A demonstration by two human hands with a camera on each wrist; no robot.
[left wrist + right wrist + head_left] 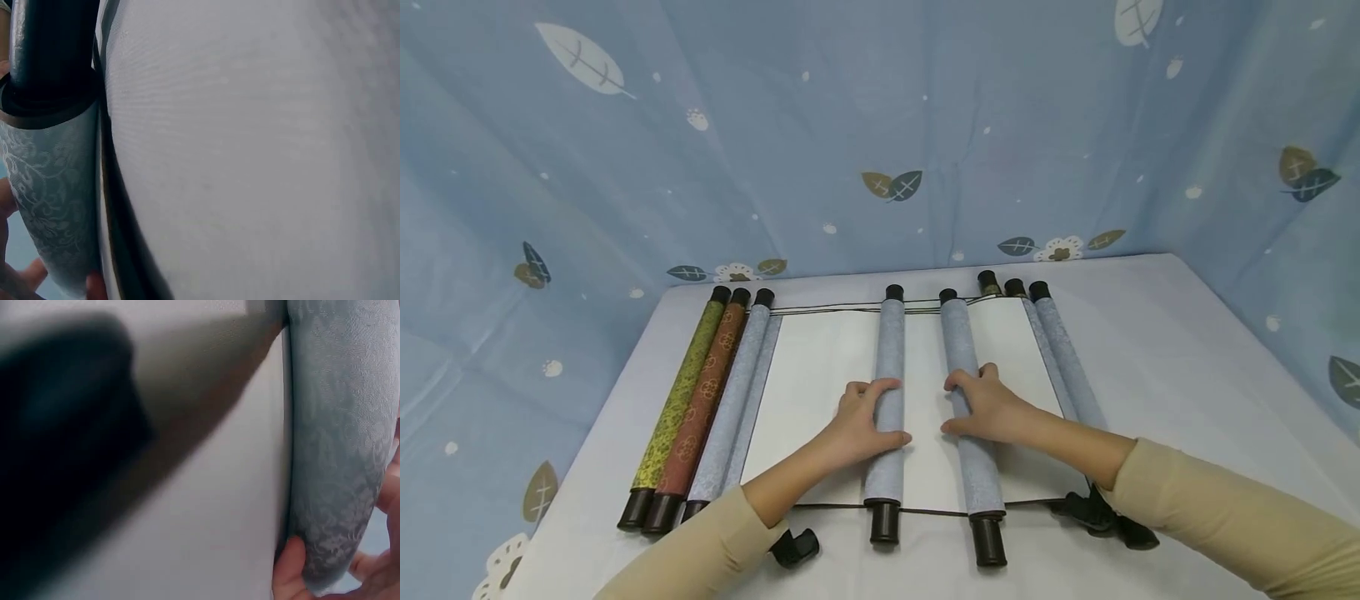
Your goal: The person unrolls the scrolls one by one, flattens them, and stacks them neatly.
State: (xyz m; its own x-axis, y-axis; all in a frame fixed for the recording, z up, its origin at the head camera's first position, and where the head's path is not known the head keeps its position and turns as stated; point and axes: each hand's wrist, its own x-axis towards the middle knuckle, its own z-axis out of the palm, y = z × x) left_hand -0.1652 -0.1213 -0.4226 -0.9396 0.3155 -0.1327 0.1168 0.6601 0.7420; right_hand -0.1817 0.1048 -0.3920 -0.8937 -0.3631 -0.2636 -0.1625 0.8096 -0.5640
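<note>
Left hand point(859, 421) wrapped over the left blue roll point(887, 392), fingers curled across its top and thumb pressed against its near side, grasping it. Right hand point(985, 408) clasped the same way round the right blue roll point(967, 392), fingers over the far side, thumb low toward the gap. Between the two hands, a narrow strip of white paper point(925, 400); more white paper spread flat beyond the left hand's outer side and under the right wrist. Black end caps point(884, 521) poking out just nearer than each wrist. Well off to the left hand's outer side, three rolled scrolls point(700, 408) lying side by side: yellow-green, reddish brown, blue. Past the right hand's outer side, further blue rolls point(1067, 358) close together. All resting on a pale table point(1187, 375).

From the left wrist, patterned blue fabric point(53, 206) with fingertips point(94, 286) touching its lower edge; from the right wrist, the same fabric point(337, 444) against the fingers point(290, 569).
</note>
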